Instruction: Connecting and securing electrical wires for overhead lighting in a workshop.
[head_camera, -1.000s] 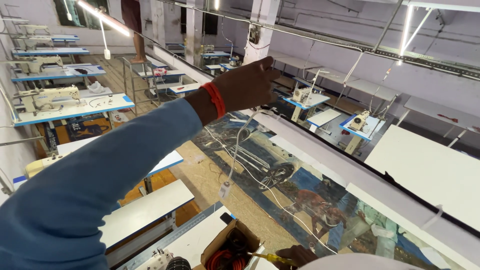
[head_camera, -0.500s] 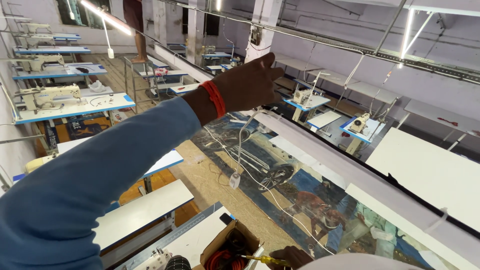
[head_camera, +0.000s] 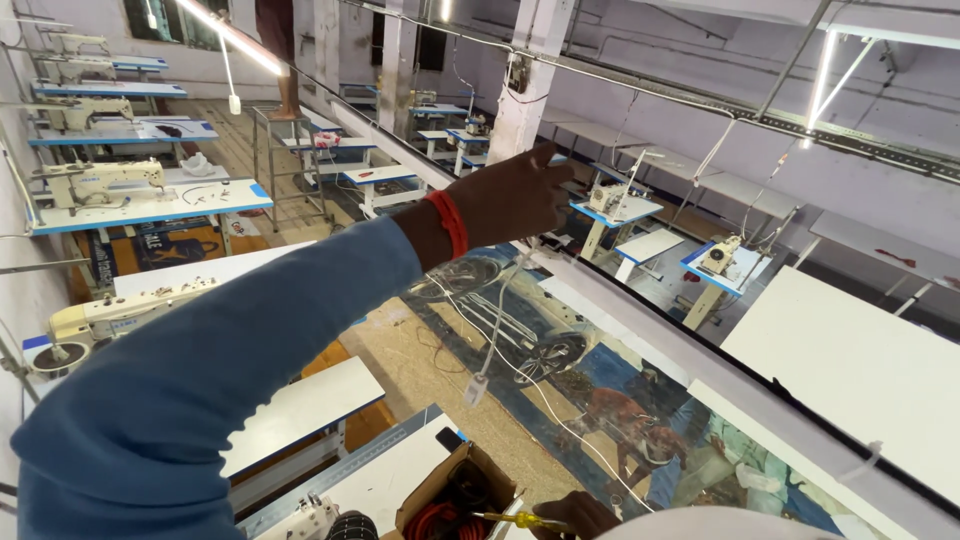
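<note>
Raised far out, the left hand (head_camera: 520, 195), in a blue sleeve with a red wrist thread (head_camera: 448, 222), was closed on a thin white cable (head_camera: 497, 320) against a long pale metal rail (head_camera: 640, 310). A small white plug (head_camera: 476, 389) was hung from the cable's end. Near the bottom edge, another hand (head_camera: 585, 512) was seen beside a yellow-handled screwdriver (head_camera: 520, 520) and a cardboard box (head_camera: 450, 490); the right hand was not seen.

The thin white cable (head_camera: 497, 320) hangs down loose from the long white ceiling channel (head_camera: 640, 320), ending in a small white plug (head_camera: 476, 388) that dangles free. Looks like it's pinched at the top, hard to tell.
</note>
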